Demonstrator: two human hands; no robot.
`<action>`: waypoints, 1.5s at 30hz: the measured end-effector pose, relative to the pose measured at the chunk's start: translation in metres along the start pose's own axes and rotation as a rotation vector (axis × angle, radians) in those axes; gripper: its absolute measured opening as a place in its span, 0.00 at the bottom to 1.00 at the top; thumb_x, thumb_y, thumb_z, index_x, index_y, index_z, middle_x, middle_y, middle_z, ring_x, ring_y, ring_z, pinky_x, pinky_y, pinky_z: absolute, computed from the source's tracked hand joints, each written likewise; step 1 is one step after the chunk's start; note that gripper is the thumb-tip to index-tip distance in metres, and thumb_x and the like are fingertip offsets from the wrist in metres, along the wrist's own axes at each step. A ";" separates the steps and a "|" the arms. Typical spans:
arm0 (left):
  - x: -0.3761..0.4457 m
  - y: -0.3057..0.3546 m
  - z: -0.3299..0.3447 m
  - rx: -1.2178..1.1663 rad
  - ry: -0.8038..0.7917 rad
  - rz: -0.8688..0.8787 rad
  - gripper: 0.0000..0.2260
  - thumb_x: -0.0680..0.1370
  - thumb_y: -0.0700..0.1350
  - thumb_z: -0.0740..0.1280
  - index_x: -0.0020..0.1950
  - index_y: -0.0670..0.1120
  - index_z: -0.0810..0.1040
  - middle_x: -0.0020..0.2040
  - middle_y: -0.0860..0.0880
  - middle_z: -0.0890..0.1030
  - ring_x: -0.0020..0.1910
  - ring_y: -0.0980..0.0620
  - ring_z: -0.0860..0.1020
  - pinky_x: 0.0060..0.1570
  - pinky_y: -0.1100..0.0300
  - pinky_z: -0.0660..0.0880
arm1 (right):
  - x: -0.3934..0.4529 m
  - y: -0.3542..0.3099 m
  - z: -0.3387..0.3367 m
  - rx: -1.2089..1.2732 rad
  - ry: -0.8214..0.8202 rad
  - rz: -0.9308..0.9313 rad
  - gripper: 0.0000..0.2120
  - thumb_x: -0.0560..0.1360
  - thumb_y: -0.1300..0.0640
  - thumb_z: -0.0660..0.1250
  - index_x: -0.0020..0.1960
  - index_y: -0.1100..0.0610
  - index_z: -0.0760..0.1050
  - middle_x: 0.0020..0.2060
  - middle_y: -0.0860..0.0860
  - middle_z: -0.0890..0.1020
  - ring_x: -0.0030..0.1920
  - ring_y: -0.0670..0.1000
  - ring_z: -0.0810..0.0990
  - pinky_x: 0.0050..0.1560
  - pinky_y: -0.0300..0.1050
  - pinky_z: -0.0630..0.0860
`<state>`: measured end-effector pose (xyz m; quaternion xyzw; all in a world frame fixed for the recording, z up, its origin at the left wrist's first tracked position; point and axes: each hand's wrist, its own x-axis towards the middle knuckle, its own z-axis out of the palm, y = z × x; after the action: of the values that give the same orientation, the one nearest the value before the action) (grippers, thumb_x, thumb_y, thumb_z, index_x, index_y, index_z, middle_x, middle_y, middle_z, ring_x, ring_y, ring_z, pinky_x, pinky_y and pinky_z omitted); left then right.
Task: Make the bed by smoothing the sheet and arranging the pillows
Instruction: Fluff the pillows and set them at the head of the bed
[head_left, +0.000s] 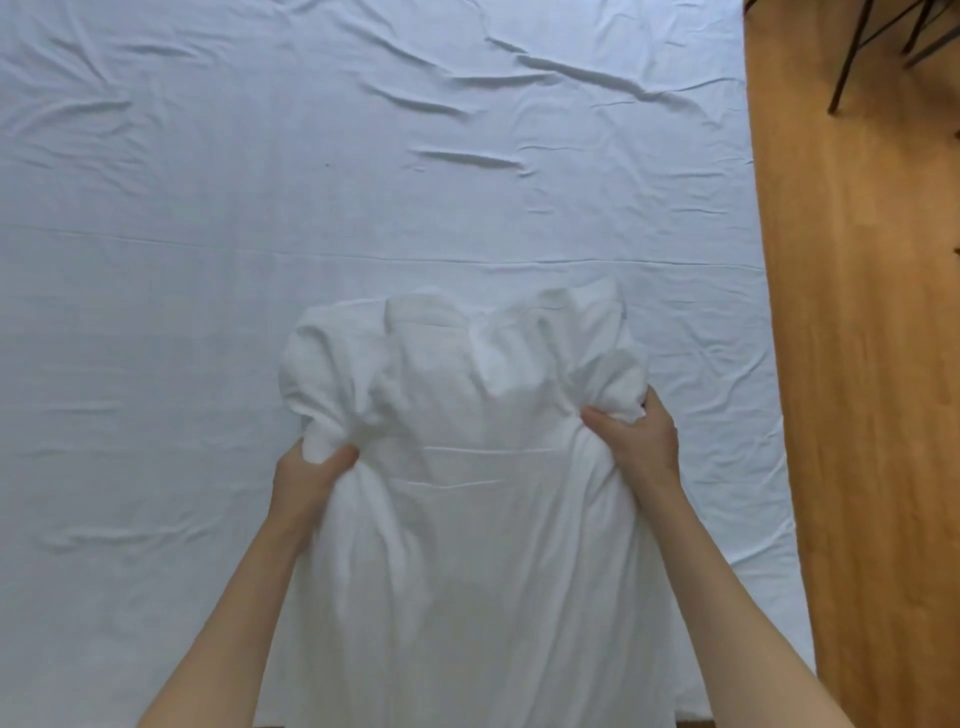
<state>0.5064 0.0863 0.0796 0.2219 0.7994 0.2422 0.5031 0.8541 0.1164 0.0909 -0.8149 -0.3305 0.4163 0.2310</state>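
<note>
Over one wrinkled sheet (260, 208), one pillow (467, 467), left hand (311, 473), right hand (634, 441), each grip bunching its cover

Not much of the room is shown, honestly. A strip of wood floor (857, 364) is seen down the right side, warm orange-brown with a soft grain running lengthwise, and a dull sheen is picked up where the light falls on it. Thin dark legs (852, 57) are planted on the floor at the top right corner, splayed at angles; what they belong to is cut off by the frame, so it can't be told. Everything is lit evenly and softly, with no hard shadows thrown anywhere. A sliver of the same floor is glimpsed along the bottom edge
</note>
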 end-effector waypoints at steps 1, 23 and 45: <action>-0.005 0.007 -0.003 -0.054 0.016 0.022 0.11 0.73 0.39 0.72 0.54 0.43 0.78 0.45 0.46 0.81 0.44 0.46 0.79 0.36 0.62 0.78 | -0.001 -0.003 -0.003 0.055 0.031 -0.032 0.31 0.57 0.42 0.77 0.58 0.51 0.77 0.45 0.43 0.82 0.49 0.51 0.82 0.49 0.47 0.77; 0.027 0.009 0.103 0.717 0.202 0.840 0.27 0.76 0.58 0.59 0.72 0.48 0.68 0.74 0.39 0.63 0.73 0.40 0.61 0.70 0.41 0.55 | 0.020 0.018 0.088 -0.701 0.169 -0.577 0.32 0.75 0.33 0.54 0.75 0.46 0.60 0.75 0.59 0.62 0.75 0.62 0.59 0.72 0.64 0.55; 0.139 -0.028 0.163 0.853 0.280 0.822 0.30 0.78 0.63 0.49 0.77 0.51 0.57 0.77 0.44 0.57 0.76 0.43 0.56 0.73 0.44 0.49 | 0.111 0.054 0.146 -0.702 0.220 -0.533 0.35 0.73 0.31 0.47 0.77 0.45 0.57 0.77 0.55 0.58 0.77 0.57 0.54 0.75 0.57 0.47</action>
<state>0.5967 0.1745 -0.0953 0.6604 0.7334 0.1021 0.1251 0.7999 0.1757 -0.0819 -0.7698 -0.6233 0.1159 0.0735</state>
